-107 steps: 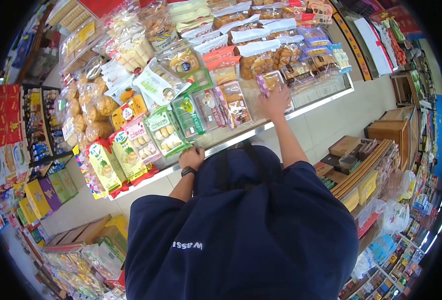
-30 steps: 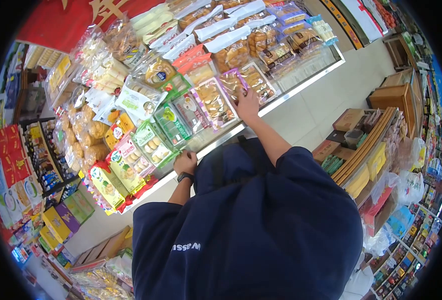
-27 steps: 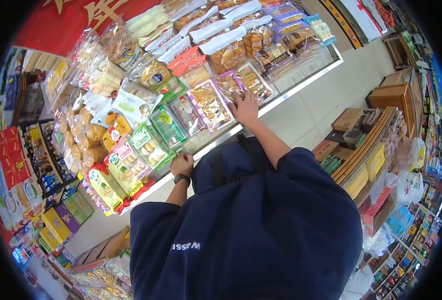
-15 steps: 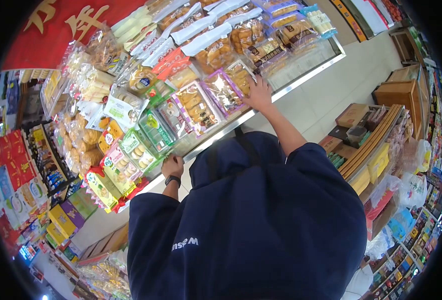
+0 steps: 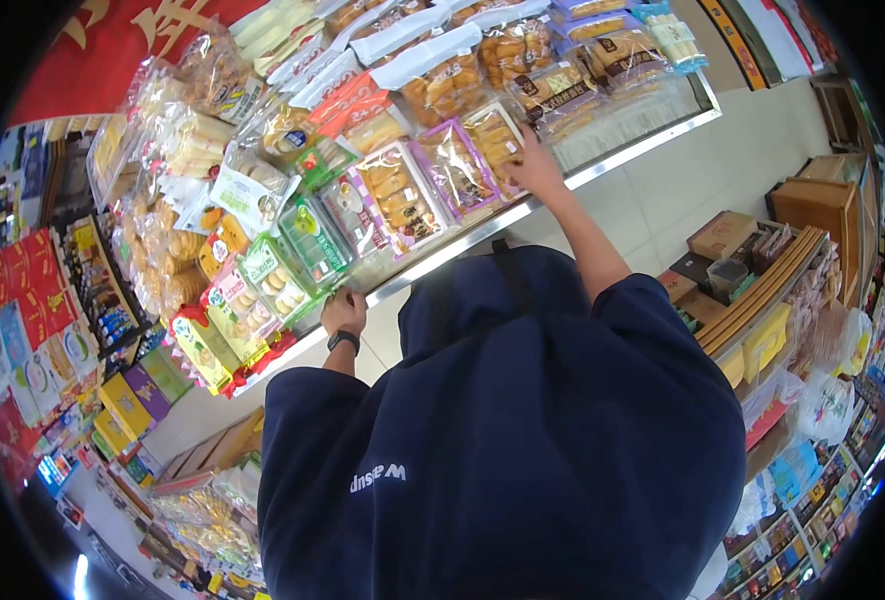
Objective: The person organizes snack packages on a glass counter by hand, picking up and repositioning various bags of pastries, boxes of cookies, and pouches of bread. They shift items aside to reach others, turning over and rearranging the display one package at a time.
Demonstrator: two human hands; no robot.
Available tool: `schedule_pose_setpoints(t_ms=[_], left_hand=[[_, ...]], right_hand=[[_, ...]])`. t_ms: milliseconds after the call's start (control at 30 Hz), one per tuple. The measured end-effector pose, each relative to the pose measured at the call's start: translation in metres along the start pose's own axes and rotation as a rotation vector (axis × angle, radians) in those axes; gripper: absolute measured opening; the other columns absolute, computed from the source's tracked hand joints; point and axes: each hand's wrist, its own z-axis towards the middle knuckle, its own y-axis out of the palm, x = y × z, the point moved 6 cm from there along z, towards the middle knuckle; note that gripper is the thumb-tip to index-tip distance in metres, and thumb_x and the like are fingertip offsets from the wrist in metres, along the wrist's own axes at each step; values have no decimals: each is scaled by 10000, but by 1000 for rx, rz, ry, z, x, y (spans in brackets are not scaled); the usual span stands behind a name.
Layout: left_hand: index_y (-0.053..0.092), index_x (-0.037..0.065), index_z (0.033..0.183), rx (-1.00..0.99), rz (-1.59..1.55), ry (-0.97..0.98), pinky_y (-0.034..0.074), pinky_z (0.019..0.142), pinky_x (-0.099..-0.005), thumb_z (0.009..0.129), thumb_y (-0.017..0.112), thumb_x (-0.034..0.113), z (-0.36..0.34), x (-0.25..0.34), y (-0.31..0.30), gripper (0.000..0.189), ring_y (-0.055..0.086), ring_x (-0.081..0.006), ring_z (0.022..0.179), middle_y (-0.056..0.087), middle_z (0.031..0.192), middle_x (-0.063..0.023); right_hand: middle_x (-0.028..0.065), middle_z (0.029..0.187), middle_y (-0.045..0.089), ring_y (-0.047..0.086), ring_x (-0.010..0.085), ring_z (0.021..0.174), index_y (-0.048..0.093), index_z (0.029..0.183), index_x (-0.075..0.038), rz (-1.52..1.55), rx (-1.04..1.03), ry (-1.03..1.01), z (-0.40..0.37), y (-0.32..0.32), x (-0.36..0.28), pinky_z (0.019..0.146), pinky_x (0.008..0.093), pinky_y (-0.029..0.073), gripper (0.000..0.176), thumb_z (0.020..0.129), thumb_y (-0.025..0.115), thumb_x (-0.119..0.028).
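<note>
While the dark blue top fills the near half of the head view, both arms reach up and out to the display shelf. Left hand, watch on the wrist, sits curled at the metal front rim just below the green snack packs; whether it grips the rim or a pack corner can't be told. Right hand is further out, fingers spread and laid on the lower right edge of the purple-edged pastry pack, not closed round it as far as shows. That pack leans in the front row, touching a second purple pack on its left, clear shelf front beside it on the right. Behind are rows of bagged buns, and a red banner at far left.

Judgement: squaring this pack wants a light flat push along its edge. Soft film crumples easily, the neighbours lean, and a hard shove would likely tip the row.
</note>
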Motion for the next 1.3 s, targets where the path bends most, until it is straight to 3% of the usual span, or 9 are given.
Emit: schedule_pose_setpoints(t_ms=[67,100,233,333,500,600,900,1000,1300], left_hand=[[689,126,882,-2,-3,-13,528,727,-506,882,564,348,1,-1,-1,255,667,-377,809,694,829,-152],[686,124,865,19,5,0,528,724,-503,884,566,350,1,-3,1,257,667,-373,800,692,820,-148],[680,119,853,24,11,-19,529,719,-502,881,572,344,-1,-1,-3,251,667,-368,791,689,806,-144],[683,120,860,27,-9,-8,529,717,-502,880,573,345,0,0,-3,251,667,-370,792,691,807,-145],[691,121,878,32,2,5,531,717,-502,878,572,349,-1,0,-4,257,667,-372,796,692,810,-149],[697,122,885,26,2,6,533,719,-502,875,571,348,0,1,-4,259,669,-374,795,695,814,-149],[700,124,868,53,-8,3,536,715,-504,866,573,344,-1,1,-4,254,671,-378,776,694,803,-148],[694,124,862,55,-3,-2,533,711,-508,866,573,347,-1,0,-4,254,669,-377,779,690,801,-149],[671,114,839,50,5,0,527,721,-512,874,566,346,-1,4,-6,257,666,-380,787,690,808,-155]], right_hand=[[301,1124,659,646,468,1030,302,1507,-68,81,29,65,9,5,16,913,512,513,899,792,745,-384],[290,1070,684,652,466,1011,436,1435,-34,103,121,-5,7,1,14,895,521,509,707,860,694,-355],[261,1077,694,659,435,1017,619,1261,-11,189,92,-103,-2,-4,5,879,480,516,441,931,642,-303],[233,1066,704,686,369,944,610,1273,3,299,119,-95,-14,-20,-4,831,414,526,438,944,650,-284],[77,976,716,640,96,853,623,1250,26,519,145,-34,-19,-29,11,766,273,519,337,1008,598,-208],[146,1012,732,680,173,919,631,1242,25,641,117,-27,-20,-37,11,825,324,520,369,986,626,-240],[26,965,707,622,63,854,645,1233,23,743,87,5,-25,-49,-10,758,234,502,324,1016,604,-214],[64,1024,725,640,93,901,650,1219,22,722,81,27,-24,-50,-14,812,265,502,311,1007,602,-201],[25,1051,701,616,67,936,654,1237,13,769,63,20,-21,-48,-20,825,237,496,299,1023,594,-187]])
